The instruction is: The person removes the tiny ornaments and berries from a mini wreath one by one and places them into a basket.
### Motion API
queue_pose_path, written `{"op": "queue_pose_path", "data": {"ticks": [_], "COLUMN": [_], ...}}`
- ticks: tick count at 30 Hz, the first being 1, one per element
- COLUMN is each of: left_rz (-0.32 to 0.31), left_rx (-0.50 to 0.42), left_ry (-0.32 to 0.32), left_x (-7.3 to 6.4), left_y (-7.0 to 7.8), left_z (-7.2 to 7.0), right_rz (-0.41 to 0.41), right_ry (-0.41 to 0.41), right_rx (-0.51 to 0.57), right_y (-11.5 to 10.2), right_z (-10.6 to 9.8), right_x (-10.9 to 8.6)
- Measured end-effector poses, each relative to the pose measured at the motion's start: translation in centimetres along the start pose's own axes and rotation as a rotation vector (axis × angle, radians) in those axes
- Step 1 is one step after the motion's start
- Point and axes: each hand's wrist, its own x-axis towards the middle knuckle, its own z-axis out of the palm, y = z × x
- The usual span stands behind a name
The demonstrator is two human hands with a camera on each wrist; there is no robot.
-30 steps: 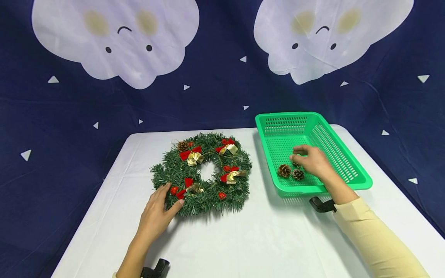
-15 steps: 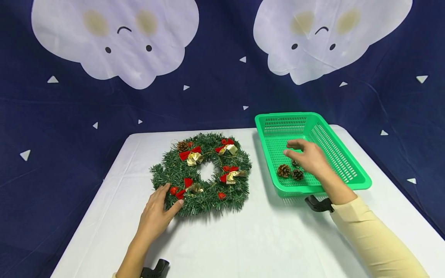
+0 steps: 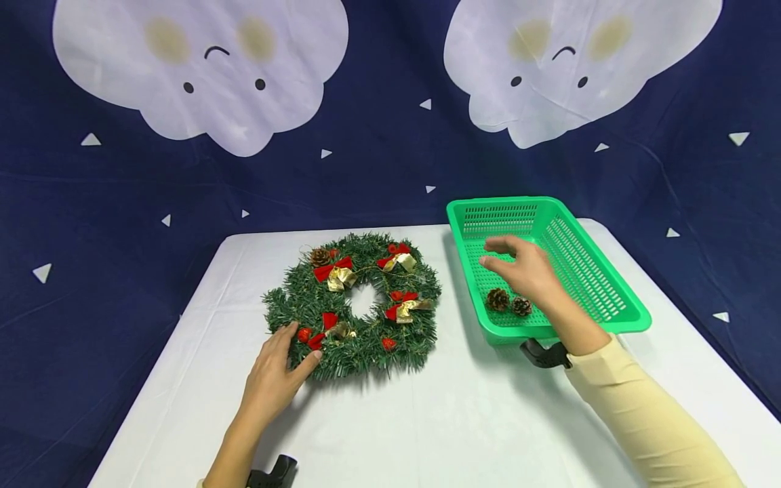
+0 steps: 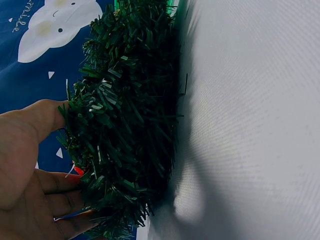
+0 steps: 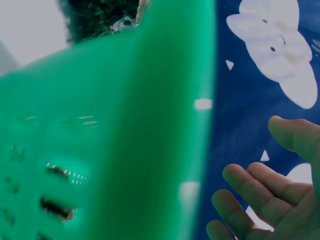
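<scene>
A green wreath with red and gold bows and a pine cone lies flat on the left of the table. My left hand rests on its near-left edge, fingers fairly straight and thumb spread. In the left wrist view that hand touches the dark green needles. My right hand hovers over the green basket, thumb and fingers apart. The right wrist view shows the right hand with nothing in its fingers. Below it, two pine cones show on the basket's floor.
A white cloth covers the table. Behind it hangs a dark blue backdrop with white clouds and triangles. The basket's raised near rim runs beneath the right wrist.
My right hand has risen and shifted left and away over the basket, its thumb and fingers spreading wider. A third pine cone is now hidden behind it. The left hand stays on the wreath.
</scene>
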Motion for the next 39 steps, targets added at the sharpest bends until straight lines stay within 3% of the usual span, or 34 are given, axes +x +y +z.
{"op": "queue_pose_path", "data": {"ticks": [10, 28, 39], "left_rz": [-0.009, 0.003, 0.002], "left_rx": [0.007, 0.004, 0.008], "left_ry": [-0.008, -0.002, -0.002], "left_x": [-0.1, 0.0, 0.0], "left_y": [-0.1, -0.2, 0.0], "left_z": [-0.1, 0.1, 0.0], "right_rz": [-0.037, -0.064, -0.112], "right_ry": [-0.035, -0.117, -0.104], "right_rx": [0.040, 0.015, 0.006], "right_y": [-2.4, -6.5, -8.3], "right_z": [1.5, 3.4, 5.4], "right_x": [1.0, 2.6, 3.5]}}
